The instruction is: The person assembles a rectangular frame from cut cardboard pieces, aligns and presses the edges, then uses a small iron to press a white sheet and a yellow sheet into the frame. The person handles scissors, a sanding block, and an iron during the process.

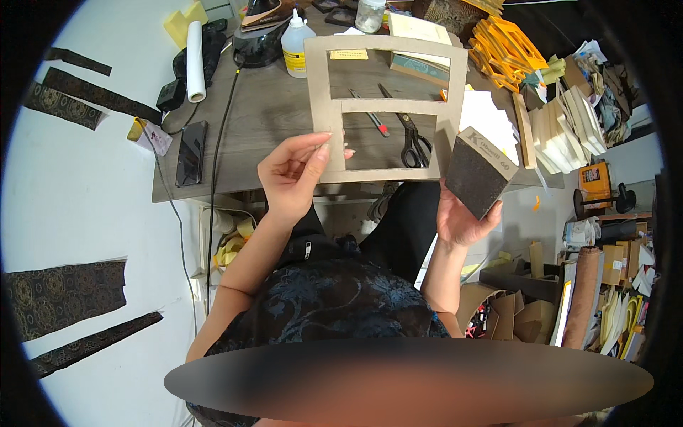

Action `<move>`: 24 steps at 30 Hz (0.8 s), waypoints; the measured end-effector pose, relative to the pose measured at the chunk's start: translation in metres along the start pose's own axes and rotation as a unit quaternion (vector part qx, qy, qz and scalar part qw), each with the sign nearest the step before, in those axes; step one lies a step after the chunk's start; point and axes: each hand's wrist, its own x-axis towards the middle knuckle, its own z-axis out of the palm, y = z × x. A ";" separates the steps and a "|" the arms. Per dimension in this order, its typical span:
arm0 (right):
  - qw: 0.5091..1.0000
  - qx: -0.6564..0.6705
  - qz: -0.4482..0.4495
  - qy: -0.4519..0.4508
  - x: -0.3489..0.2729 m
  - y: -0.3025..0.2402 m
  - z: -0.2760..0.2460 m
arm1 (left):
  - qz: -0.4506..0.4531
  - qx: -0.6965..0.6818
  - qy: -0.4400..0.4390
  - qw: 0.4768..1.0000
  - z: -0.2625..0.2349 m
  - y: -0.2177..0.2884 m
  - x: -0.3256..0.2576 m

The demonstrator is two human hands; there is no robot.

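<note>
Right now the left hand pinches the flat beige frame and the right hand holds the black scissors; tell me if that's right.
The right hand holds a dark block, not the black scissors, which lie on the table, as the head view shows. The left hand does pinch the flat beige frame.

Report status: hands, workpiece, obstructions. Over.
Left hand pinching flat beige two-window board frame. Right hand gripping dark rectangular abrasive block beside it. Black scissors lie beyond frame; nothing visibly blocking hands.
</note>
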 end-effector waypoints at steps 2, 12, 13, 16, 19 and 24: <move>1.000 0.004 0.001 -0.003 0.000 0.000 0.001 | -0.003 -0.006 0.005 1.000 0.000 0.000 0.000; 0.999 0.040 0.011 -0.019 0.001 -0.001 -0.002 | -0.006 -0.002 0.007 1.000 -0.003 -0.001 0.001; 0.999 0.039 0.011 -0.021 0.001 -0.001 -0.001 | -0.007 -0.002 0.007 1.000 -0.003 -0.001 0.001; 0.999 0.048 0.010 -0.016 0.001 0.000 -0.001 | -0.005 0.003 0.005 1.000 -0.002 0.000 0.001; 0.999 0.047 0.007 -0.014 0.001 0.000 -0.002 | -0.005 0.007 0.003 1.000 -0.002 0.001 0.000; 0.999 0.027 0.001 -0.028 0.001 0.001 -0.002 | 0.000 0.016 0.002 1.000 -0.001 0.003 0.000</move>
